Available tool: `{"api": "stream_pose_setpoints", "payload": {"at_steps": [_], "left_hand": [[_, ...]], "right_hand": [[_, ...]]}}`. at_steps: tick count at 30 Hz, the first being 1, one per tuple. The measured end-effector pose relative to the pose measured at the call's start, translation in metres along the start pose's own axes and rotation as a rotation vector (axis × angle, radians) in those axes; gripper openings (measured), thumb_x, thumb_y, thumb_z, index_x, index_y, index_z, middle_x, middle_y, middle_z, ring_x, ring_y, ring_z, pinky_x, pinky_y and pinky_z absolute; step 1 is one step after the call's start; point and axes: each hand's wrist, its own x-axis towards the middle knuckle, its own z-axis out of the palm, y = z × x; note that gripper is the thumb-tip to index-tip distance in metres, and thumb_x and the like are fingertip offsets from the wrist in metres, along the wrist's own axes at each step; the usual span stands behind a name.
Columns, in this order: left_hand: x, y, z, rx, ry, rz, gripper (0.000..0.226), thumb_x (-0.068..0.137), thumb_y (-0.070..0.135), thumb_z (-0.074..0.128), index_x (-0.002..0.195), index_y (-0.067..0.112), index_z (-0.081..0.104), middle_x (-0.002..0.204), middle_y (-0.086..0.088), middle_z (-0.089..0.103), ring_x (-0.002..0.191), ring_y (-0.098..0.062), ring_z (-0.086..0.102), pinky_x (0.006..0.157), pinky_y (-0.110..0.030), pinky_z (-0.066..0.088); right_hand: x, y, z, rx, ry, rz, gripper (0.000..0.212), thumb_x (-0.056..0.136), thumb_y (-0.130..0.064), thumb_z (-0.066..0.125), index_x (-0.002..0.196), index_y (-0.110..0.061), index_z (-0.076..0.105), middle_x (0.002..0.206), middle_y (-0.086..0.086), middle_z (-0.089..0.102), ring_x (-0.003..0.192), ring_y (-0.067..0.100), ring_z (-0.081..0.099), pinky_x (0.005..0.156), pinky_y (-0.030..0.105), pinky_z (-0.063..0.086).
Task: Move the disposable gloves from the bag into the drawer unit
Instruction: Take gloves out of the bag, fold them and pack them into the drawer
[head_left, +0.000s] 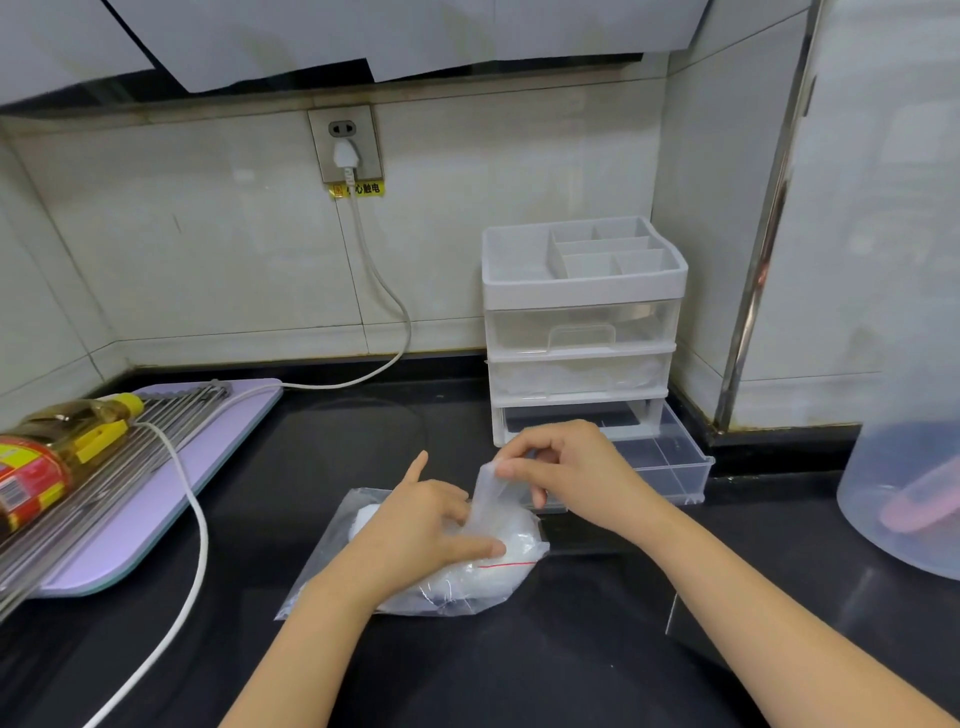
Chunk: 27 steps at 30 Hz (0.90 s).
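— How is it lit?
— Evenly; soft sheen is seen on the counter (519, 675) and bag (498, 566).
— Sharpness?
— Fine detail is smeared; lines are bowed at the edges.

Left hand (423, 522), right hand (569, 470), both forearms (727, 592) bare

On the counter (519, 675) before you lies the bag (322, 561) holding the disposable gloves (501, 553), your left hand (421, 525) and right hand (566, 467) at it, the drawer unit (582, 291) stands behind it to the right in the corner, and the board (234, 426) with the bottle (52, 441) lies at your left.
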Motion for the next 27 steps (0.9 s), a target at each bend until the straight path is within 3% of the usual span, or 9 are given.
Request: {"api": "stream_pose_setpoints", "payload": {"at_steps": [2, 6, 10, 12, 15, 18, 21, 24, 27], "left_hand": [[0.000, -0.005, 0.003, 0.049, -0.048, -0.025, 0.072, 0.061, 0.076, 0.053, 0.074, 0.006, 0.070, 0.084, -0.003, 0.071, 0.086, -0.009, 0.063, 0.101, -0.003, -0.023], [0.000, -0.010, -0.003, 0.125, -0.060, -0.096, 0.070, 0.064, 0.072, 0.056, 0.066, 0.002, 0.064, 0.071, -0.010, 0.067, 0.073, -0.014, 0.063, 0.094, 0.000, -0.026], [-0.004, -0.012, -0.008, 0.119, -0.034, -0.141, 0.076, 0.059, 0.077, 0.054, 0.067, 0.002, 0.065, 0.074, -0.008, 0.068, 0.076, -0.012, 0.063, 0.097, -0.004, -0.027], [-0.005, -0.008, -0.010, 0.030, 0.033, -0.140, 0.077, 0.061, 0.080, 0.054, 0.066, 0.004, 0.064, 0.074, -0.005, 0.068, 0.077, -0.010, 0.063, 0.103, -0.006, -0.021], [-0.002, 0.002, -0.014, -0.192, 0.189, -0.090, 0.083, 0.062, 0.092, 0.037, 0.075, 0.017, 0.071, 0.082, 0.008, 0.070, 0.084, -0.005, 0.064, 0.111, -0.008, -0.009], [-0.001, 0.011, -0.014, -0.383, 0.281, -0.047, 0.062, 0.075, 0.075, 0.035, 0.097, 0.030, 0.071, 0.097, 0.026, 0.068, 0.100, 0.009, 0.060, 0.116, -0.014, 0.009], [0.001, 0.023, -0.013, -0.582, 0.214, -0.084, 0.063, 0.073, 0.077, 0.036, 0.110, 0.034, 0.064, 0.109, 0.028, 0.066, 0.110, 0.008, 0.057, 0.097, -0.007, 0.034], [0.008, 0.046, -0.012, -0.667, 0.089, -0.110, 0.061, 0.078, 0.071, 0.044, 0.120, 0.031, 0.060, 0.114, 0.021, 0.067, 0.113, 0.002, 0.058, 0.095, -0.015, 0.040], [0.017, 0.070, -0.009, -0.722, -0.006, -0.139, 0.040, 0.079, 0.047, 0.065, 0.110, 0.023, 0.068, 0.107, 0.014, 0.071, 0.103, -0.001, 0.064, 0.092, -0.020, 0.045]], "right_hand": [[-0.002, 0.001, -0.006, 0.040, 0.050, -0.011, 0.008, 0.087, -0.018, 0.067, 0.085, -0.022, 0.074, 0.060, -0.005, 0.064, 0.054, 0.004, 0.057, 0.063, 0.011, 0.048], [-0.004, 0.007, -0.026, 0.250, 0.236, -0.027, 0.013, 0.088, -0.007, 0.063, 0.084, -0.017, 0.070, 0.074, -0.005, 0.070, 0.068, 0.007, 0.063, 0.071, 0.019, 0.052], [-0.007, 0.015, -0.058, 0.653, 0.353, -0.040, 0.013, 0.083, -0.020, 0.061, 0.091, -0.010, 0.064, 0.096, 0.004, 0.072, 0.088, 0.017, 0.067, 0.081, 0.027, 0.054], [-0.008, 0.017, -0.070, 0.840, 0.337, -0.074, 0.017, 0.078, -0.020, 0.061, 0.090, -0.008, 0.061, 0.100, 0.008, 0.071, 0.091, 0.019, 0.067, 0.078, 0.028, 0.055], [-0.009, 0.017, -0.076, 0.982, 0.319, -0.096, 0.009, 0.083, -0.006, 0.051, 0.080, -0.007, 0.059, 0.094, 0.012, 0.071, 0.093, 0.024, 0.068, 0.075, 0.029, 0.056], [-0.012, 0.011, -0.077, 1.037, 0.280, -0.133, 0.019, 0.079, -0.001, 0.049, 0.068, -0.010, 0.061, 0.089, 0.014, 0.071, 0.093, 0.027, 0.069, 0.075, 0.030, 0.056], [-0.017, 0.002, -0.075, 1.012, 0.221, -0.179, 0.023, 0.077, 0.000, 0.047, 0.062, -0.013, 0.061, 0.088, 0.013, 0.071, 0.090, 0.025, 0.069, 0.075, 0.029, 0.056], [-0.018, -0.004, -0.072, 0.990, 0.183, -0.192, 0.025, 0.076, 0.000, 0.046, 0.061, -0.014, 0.061, 0.088, 0.014, 0.071, 0.089, 0.026, 0.069, 0.074, 0.028, 0.055], [-0.019, -0.005, -0.071, 1.019, 0.182, -0.189, 0.022, 0.076, 0.000, 0.048, 0.062, -0.012, 0.060, 0.089, 0.015, 0.071, 0.092, 0.028, 0.069, 0.075, 0.029, 0.056]]}}
